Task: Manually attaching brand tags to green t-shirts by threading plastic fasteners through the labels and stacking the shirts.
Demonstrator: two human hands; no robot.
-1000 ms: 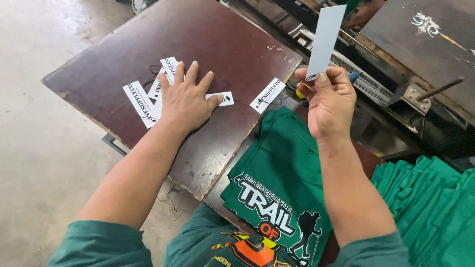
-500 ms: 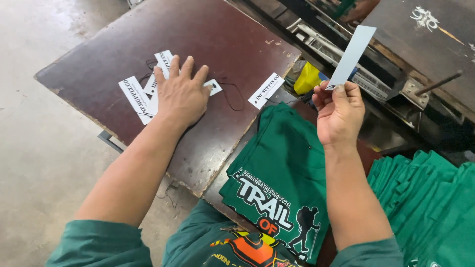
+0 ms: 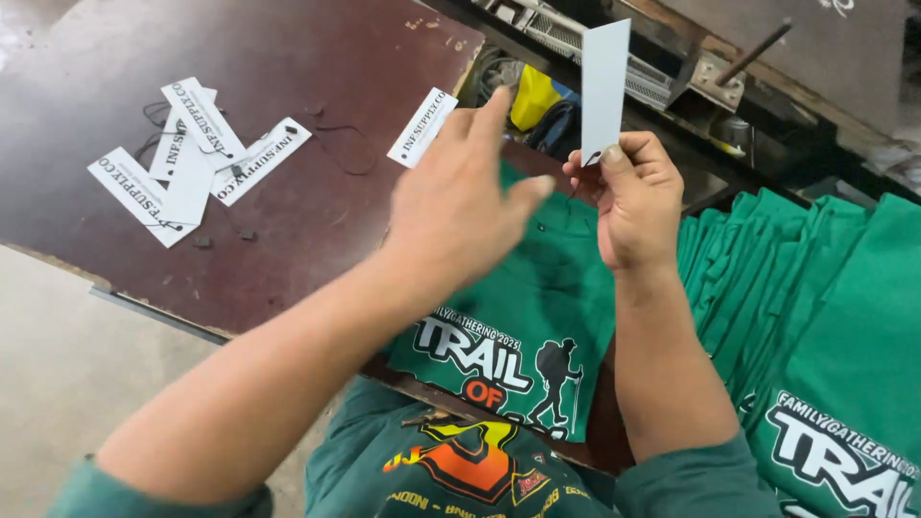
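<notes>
1. The left hand (image 3: 460, 206) has lifted off the brown board (image 3: 317, 58), fingers loose and empty, now crossing toward 2 o'clock.
2. The right hand (image 3: 628, 201) pinches the white card (image 3: 604, 91) by its bottom edge.
3. The card stands upright above the green shirt (image 3: 537, 288), long axis pointing to 12 o'clock.
</notes>
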